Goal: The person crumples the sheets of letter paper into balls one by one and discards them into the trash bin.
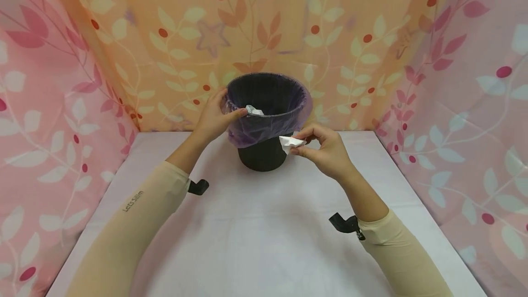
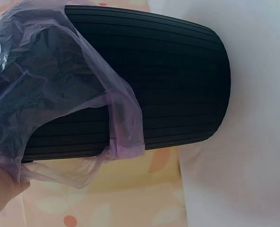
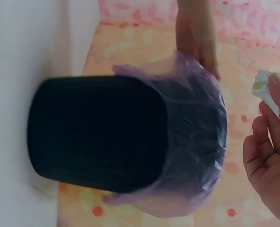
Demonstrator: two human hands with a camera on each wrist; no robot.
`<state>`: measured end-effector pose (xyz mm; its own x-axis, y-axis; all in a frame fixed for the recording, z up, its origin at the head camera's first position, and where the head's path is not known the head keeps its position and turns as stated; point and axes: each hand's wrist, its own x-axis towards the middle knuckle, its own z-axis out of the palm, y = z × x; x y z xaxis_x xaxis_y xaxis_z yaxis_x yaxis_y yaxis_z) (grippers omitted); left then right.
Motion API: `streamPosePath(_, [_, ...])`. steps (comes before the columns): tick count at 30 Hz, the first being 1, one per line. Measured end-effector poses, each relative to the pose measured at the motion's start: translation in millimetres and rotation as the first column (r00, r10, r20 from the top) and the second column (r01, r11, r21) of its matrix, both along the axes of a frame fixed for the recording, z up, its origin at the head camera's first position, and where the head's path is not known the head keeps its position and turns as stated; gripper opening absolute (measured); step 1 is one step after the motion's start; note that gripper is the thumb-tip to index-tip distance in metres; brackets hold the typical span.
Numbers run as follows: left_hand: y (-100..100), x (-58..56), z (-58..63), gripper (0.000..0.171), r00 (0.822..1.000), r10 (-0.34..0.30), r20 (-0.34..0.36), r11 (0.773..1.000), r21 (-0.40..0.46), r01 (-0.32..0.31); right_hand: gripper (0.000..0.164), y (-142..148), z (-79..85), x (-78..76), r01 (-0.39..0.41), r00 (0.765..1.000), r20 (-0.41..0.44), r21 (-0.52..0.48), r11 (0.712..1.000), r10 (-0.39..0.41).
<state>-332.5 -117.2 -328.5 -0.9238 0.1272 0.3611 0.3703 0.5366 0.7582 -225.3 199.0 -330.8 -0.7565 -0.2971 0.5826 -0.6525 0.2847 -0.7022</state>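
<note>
A black ribbed trash bin (image 1: 262, 156) stands upright, lined with a thin purple plastic bag (image 1: 257, 132) folded over its rim. My left hand (image 1: 216, 116) holds the bin's left rim through the bag, thumb along the front edge; the left wrist view shows only part of that hand (image 2: 3, 189). Close to the thumb tip, a crumpled white scrap (image 1: 254, 110) shows just behind the front rim. To the right of the bin, my right hand (image 1: 327, 150) pinches a crumpled white wrapper (image 1: 291, 142) between thumb and fingers. Green print marks this wrapper (image 3: 265, 84) in the right wrist view.
The bin stands on a white-covered table (image 1: 264, 237), near its back edge. Floral cloth walls (image 1: 264, 22) rise at the back and both sides. A black wrist mount (image 1: 344, 223) juts from the right sleeve, and another mount (image 1: 199, 187) from the left.
</note>
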Motion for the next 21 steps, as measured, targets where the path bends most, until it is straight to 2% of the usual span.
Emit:
streamPosePath(5, [0, -1.6, -1.2, 0.096, 1.000, -0.003, -0.021, 1.000, 0.000, 0.003, 0.026, 4, 25.5, -13.0, -0.022, 1.000, 0.018, 0.038, 0.999, 0.021])
streamPosePath(10, [-3, -2.0, -1.1, 0.099, 1.000, 0.016, -0.017, 1.000, -0.012, -0.016, 0.023, 3, 53.1, -29.6, -0.013, 1.000, -0.006, 0.067, 0.998, 0.013])
streamPosePath(16, [-2, 0.0, -2.7, 0.106, 1.000, 0.029, 0.004, 0.999, -0.035, -0.029, 0.021, 1, 77.4, -43.4, 0.006, 1.000, -0.003, 0.136, 0.991, -0.005])
streamPosePath(21, [-1, 0.6, -0.8, 0.101, 1.000, 0.018, -0.014, 0.998, -0.052, -0.019, 0.021, -3, 95.1, -56.2, -0.018, 1.000, 0.002, 0.189, 0.982, 0.018])
